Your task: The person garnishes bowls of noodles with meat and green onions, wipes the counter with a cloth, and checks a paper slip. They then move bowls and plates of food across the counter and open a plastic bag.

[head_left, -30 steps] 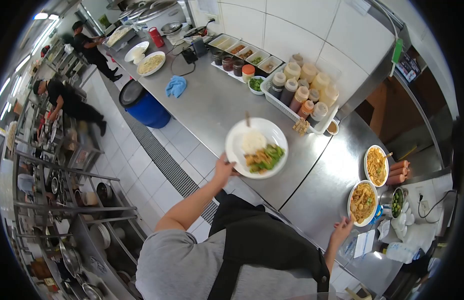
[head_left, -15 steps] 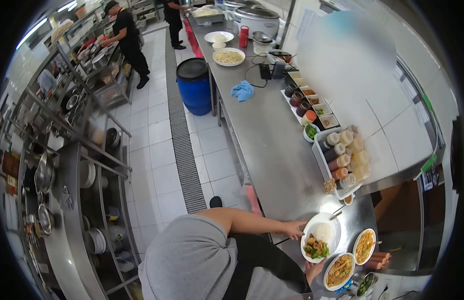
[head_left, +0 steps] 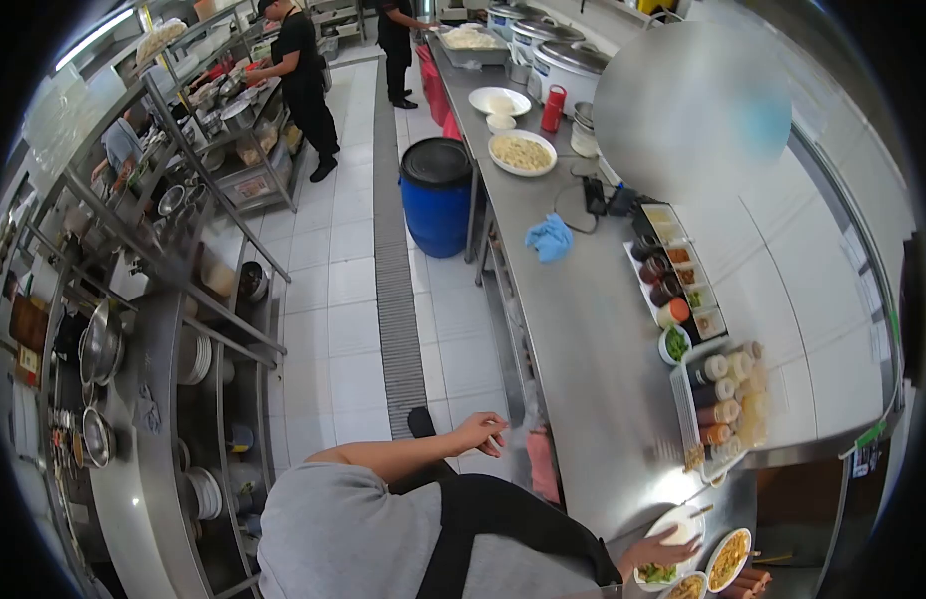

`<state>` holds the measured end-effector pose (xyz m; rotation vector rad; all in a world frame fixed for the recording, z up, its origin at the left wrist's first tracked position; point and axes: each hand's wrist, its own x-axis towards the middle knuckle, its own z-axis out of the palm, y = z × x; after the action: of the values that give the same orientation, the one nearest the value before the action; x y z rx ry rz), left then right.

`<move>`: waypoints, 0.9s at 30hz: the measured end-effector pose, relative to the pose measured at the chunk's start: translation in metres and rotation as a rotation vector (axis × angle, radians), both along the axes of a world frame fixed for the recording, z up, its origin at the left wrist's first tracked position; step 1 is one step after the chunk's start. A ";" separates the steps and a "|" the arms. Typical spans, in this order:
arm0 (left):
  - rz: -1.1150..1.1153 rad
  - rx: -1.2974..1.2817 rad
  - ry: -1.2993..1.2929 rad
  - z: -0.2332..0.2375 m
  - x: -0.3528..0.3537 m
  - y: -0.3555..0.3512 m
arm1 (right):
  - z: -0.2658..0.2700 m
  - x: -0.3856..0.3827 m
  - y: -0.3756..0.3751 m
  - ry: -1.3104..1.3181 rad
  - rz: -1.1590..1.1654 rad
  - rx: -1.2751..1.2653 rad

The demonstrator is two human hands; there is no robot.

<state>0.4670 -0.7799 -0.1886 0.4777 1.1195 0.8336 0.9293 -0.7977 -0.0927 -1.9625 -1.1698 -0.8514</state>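
Observation:
My left hand (head_left: 480, 434) is off the counter, over the floor gap beside the steel edge, its fingers loosely curled and holding nothing. At the lower right, my right hand (head_left: 665, 549) reaches across a white plate (head_left: 658, 525) of rice and leafy greens, fingers stretched out over it. Part of the food lies hidden beneath that hand. A spoon-like handle (head_left: 700, 510) sticks out at the plate's far rim. Close beside it are an oval dish of noodles (head_left: 728, 559) and a second noodle dish (head_left: 688, 587), cut off by the frame.
A white basket of sauce bottles (head_left: 717, 399) and a rack of condiment tubs (head_left: 682, 270) line the wall. Farther up the counter (head_left: 593, 359) lie a blue cloth (head_left: 550, 238) and a noodle plate (head_left: 523, 153). A blue barrel (head_left: 436, 200) stands in the aisle; two people work beyond.
My left hand has let go of the plate and swung left, away from the counter. My right hand has moved from the plate's lower rim to over it. The view has shifted.

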 end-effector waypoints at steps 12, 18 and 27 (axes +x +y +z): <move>0.473 0.313 0.090 0.055 -0.243 0.080 | -0.007 -0.467 0.187 0.110 1.390 -0.622; 0.645 0.118 0.203 0.023 -0.359 0.072 | -0.141 -0.554 0.247 0.289 1.473 -1.042; 0.730 -0.048 0.202 -0.024 -0.501 0.157 | -0.315 -0.549 0.390 0.168 0.697 -2.002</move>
<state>-0.0344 -0.6234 -0.2130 0.0977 1.5274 1.4060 0.3803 -0.4074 -0.4072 -2.1975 -2.7508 1.4617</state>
